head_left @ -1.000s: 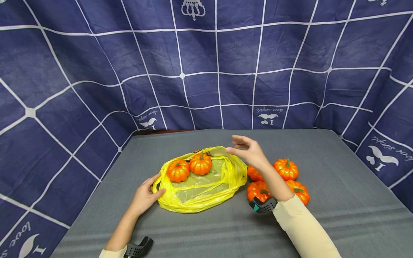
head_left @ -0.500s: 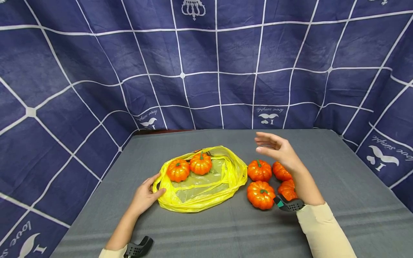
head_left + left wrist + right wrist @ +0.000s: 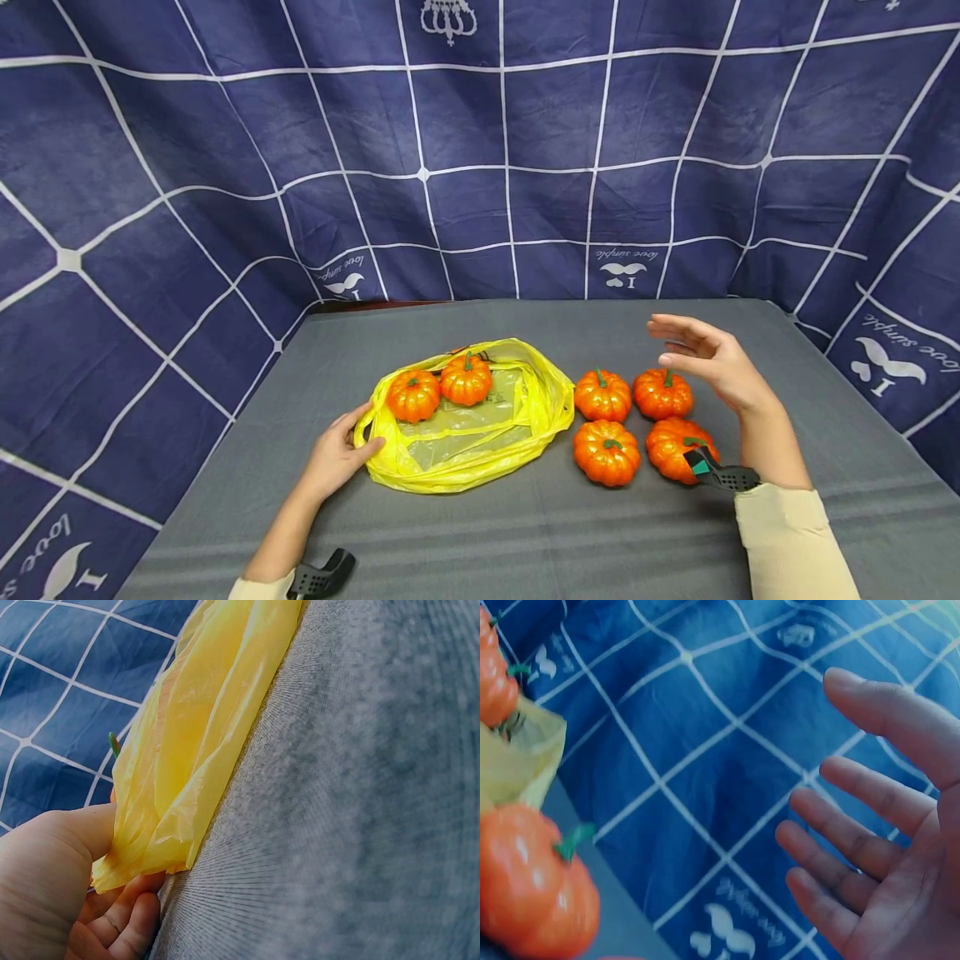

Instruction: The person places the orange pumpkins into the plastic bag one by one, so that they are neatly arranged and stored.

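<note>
"What is sitting closest to you?"

"My cream sleeves (image 3: 797, 546) are coming in from the bottom edge, and a black wristband (image 3: 324, 575) is showing on each arm. I'm leaning over a bench (image 3: 465, 554) that is wearing a grey cloth."

"And what is your left grip (image 3: 341, 454) doing?"

"It's clamping the left rim of the yellow bag (image 3: 457, 482). My thumb is pressing on 1 side of the plastic and my fingers are curling on the other."

"How is the bag lying?"

"It's resting on the bench between my 2 arms, its mouth gaping upward. Inside, 2 orange pumpkins are sitting side by side towards the back left: a left bagged pumpkin (image 3: 414, 396) and a right bagged pumpkin (image 3: 467, 380)."

"And outside it?"

"4 more are standing just right of the bag, in 2 rows of 2. The near-left pumpkin (image 3: 607, 452) and near-right pumpkin (image 3: 670, 448) are making the closer row; the far-left pumpkin (image 3: 602, 396) and far-right pumpkin (image 3: 663, 397) are sitting behind them."

"Your right grip (image 3: 701, 358)?"

"It's hovering by the far-right pumpkin, thumb and fingers standing apart. My right wrist camera is showing the palm and spread fingers."

"What's hanging beyond?"

"Past the bench, a navy curtain (image 3: 551, 204) is carrying white grid lines and moustache prints (image 3: 623, 271)."
</note>
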Tool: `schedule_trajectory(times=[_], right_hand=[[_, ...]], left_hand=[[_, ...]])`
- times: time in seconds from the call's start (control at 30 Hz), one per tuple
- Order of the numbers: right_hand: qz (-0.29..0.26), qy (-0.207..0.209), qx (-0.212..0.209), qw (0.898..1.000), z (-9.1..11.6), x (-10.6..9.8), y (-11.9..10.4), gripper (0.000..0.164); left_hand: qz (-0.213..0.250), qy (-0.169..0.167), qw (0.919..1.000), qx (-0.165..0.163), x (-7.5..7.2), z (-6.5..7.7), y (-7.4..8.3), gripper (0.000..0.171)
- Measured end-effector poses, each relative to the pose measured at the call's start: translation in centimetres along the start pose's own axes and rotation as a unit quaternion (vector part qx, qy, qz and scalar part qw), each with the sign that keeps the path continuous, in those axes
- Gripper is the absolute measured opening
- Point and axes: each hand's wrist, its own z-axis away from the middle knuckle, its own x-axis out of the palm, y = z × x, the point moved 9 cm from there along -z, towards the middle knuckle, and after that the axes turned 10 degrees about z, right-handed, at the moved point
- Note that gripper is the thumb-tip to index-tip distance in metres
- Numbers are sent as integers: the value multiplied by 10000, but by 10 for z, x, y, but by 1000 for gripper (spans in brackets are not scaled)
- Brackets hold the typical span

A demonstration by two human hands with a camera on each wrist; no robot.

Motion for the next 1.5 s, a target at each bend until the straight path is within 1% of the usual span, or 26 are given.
schedule_trajectory(times=[0.27,0.37,0.47,0.53,0.6,0.77,0.87,0.97,1.1,1.2,1.5], right_hand=[[-387,1,163,9991,26,-24,27,53],[-299,23,374,9988,33,-29,40,53],[-140,70,688,9975,41,-32,54,52],[-29,78,865,9962,44,-32,63,51],[-27,43,1017,9948,47,-31,71,51],[-96,-284,1296,9911,49,-21,92,54],[34,-439,1502,9877,52,-16,102,55],[214,-463,1754,9832,55,-15,110,57],[307,-446,2109,9760,60,-14,118,60],[281,-428,2282,9723,61,-13,122,61],[269,-360,2446,9686,64,-12,129,63]], left_hand=[[57,-31,9999,-89,2,-2,-1,64],[29,-12,10000,-83,1,-2,-2,64],[-2,-3,10000,-12,0,-1,0,63],[-38,15,10000,26,-1,-1,0,63],[-31,10,10000,38,-1,0,0,63],[28,35,10000,-31,-3,0,-1,63],[18,45,10000,-39,-4,0,-1,63],[-13,21,10000,6,-2,-1,0,63],[-36,-13,10000,17,0,-2,0,63],[-58,-21,10000,-9,0,-3,-1,64],[-78,-61,9999,-75,0,-3,-3,64]])
